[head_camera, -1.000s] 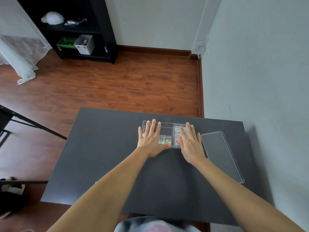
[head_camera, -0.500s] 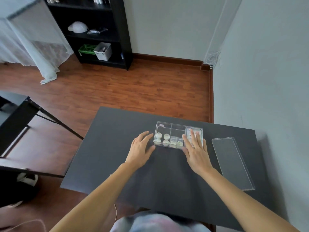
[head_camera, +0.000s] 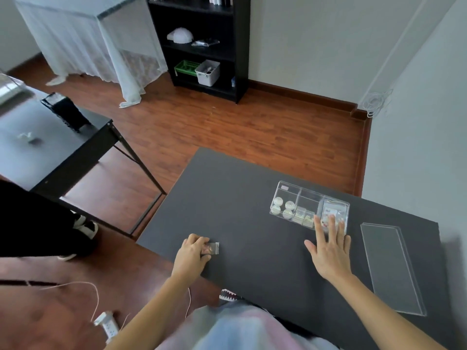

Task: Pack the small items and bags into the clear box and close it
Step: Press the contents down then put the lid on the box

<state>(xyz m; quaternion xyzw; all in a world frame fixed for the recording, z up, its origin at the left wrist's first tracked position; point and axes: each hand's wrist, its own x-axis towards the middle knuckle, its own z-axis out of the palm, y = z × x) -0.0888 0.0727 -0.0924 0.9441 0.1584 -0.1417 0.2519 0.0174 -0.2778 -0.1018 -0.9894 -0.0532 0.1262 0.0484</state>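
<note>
A clear divided box (head_camera: 290, 192) sits open on the dark table (head_camera: 252, 185). Its left cell holds several small round white items (head_camera: 283, 208); the middle holds small packets (head_camera: 303, 215); the right holds a bag (head_camera: 333, 210). My right hand (head_camera: 328, 248) lies flat with spread fingers, fingertips over the box's near right corner. My left hand (head_camera: 193, 255) is far left near the table's edge, fingers curled on a small clear bag (head_camera: 212, 248). The clear lid (head_camera: 390, 266) lies flat to the right of the box.
A second dark table (head_camera: 50, 147) stands at left with a black holder on it. A black shelf unit (head_camera: 202, 41) stands against the far wall. A power strip (head_camera: 107, 324) and cable lie on the wooden floor. A wall runs close along the right.
My left hand has left the box and moved left to the small clear bag, closing on it. The view swung left. My right hand stays at the box.
</note>
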